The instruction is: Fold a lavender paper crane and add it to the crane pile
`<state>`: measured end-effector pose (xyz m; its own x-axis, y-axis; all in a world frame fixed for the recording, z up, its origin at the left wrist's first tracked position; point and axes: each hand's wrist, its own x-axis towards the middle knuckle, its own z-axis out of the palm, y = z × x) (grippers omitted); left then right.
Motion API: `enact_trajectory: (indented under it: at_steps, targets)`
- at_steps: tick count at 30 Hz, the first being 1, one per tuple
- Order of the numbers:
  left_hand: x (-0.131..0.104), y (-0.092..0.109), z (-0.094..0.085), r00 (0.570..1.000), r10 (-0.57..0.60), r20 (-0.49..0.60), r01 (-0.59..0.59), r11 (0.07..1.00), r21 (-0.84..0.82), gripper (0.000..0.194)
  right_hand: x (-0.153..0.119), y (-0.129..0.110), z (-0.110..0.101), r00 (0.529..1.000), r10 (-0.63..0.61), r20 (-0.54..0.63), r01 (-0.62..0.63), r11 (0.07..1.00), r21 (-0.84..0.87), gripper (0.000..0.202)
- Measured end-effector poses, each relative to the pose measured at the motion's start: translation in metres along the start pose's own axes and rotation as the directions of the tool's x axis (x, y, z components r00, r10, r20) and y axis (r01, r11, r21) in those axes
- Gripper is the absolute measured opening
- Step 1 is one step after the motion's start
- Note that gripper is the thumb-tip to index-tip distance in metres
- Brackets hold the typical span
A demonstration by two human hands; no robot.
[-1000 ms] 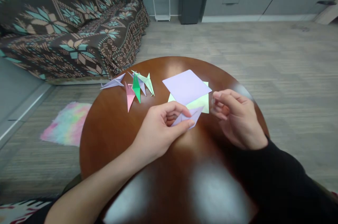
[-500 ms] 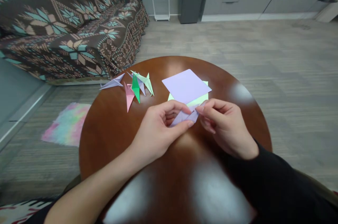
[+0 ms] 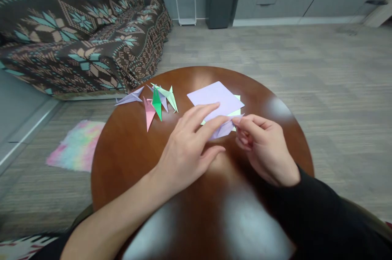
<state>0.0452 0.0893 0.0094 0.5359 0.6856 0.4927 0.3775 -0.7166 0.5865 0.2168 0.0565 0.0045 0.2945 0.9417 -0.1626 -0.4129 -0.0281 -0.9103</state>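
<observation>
On a round brown table (image 3: 122,166), two bare hands work just on the near side of a flat lilac sheet (image 3: 211,94), the landmark here. The left hand (image 3: 190,145), at the sheet's near left, is loosely spread: its fingers reach across a small folded lilac paper (image 3: 225,129), thumb held away from it; whether the fingertips press cannot be told. The right hand (image 3: 265,145), at the sheet's near right, pinches the folded paper's right-hand tip between thumb and forefinger, other fingers curled.

The folded paper lies at the sheet's near edge, partly hidden by the left hand; whether it rests on anything is unclear. It should be almost weightless, springy along its layered folds, easily creased and apt to tear at thin points. The doubled edges look the safest hold, pinched flat with light finger pads, the broad middle steadied from above.

Under the lilac sheet, pale green paper (image 3: 237,112) peeks out. Left of the sheet sits a cluster of pointed paper figures (image 3: 157,105), in lilac, pink and greens. Beyond, far left of the sheet, is a sofa (image 3: 92,64) draped in patterned cloth.
</observation>
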Motion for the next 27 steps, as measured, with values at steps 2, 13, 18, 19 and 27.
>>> enact_trajectory:
  at_steps: [2, 13, 18, 19, 27]
  targets:
    - [-0.003, -0.002, 0.001, 1.000, 0.019, 0.014, -0.020, 1.000, 0.007, 0.034, -0.001, -0.002, 0.000, 0.998, 0.051, 0.021, -0.051, 0.999, -0.005, 0.034]
    - [0.006, 0.005, -0.004, 0.806, -0.483, 0.342, 0.578, 0.523, -0.626, 0.032, 0.006, -0.006, -0.014, 0.945, -0.180, 0.273, 0.239, 0.951, -0.199, 0.028]
    - [0.006, 0.005, -0.003, 0.786, -0.467, 0.406, 0.606, 0.451, -0.655, 0.028, 0.005, -0.002, -0.015, 0.930, -0.155, 0.333, 0.246, 0.936, -0.251, 0.009]
    - [0.006, 0.005, -0.003, 0.792, -0.475, 0.384, 0.596, 0.461, -0.657, 0.026, 0.005, -0.003, -0.017, 0.933, -0.156, 0.325, 0.249, 0.932, -0.265, 0.009]
    - [0.005, 0.003, -0.004, 0.767, -0.489, 0.416, 0.625, 0.423, -0.656, 0.024, 0.000, -0.018, -0.016, 0.887, -0.187, 0.421, 0.400, 0.766, -0.503, 0.006]
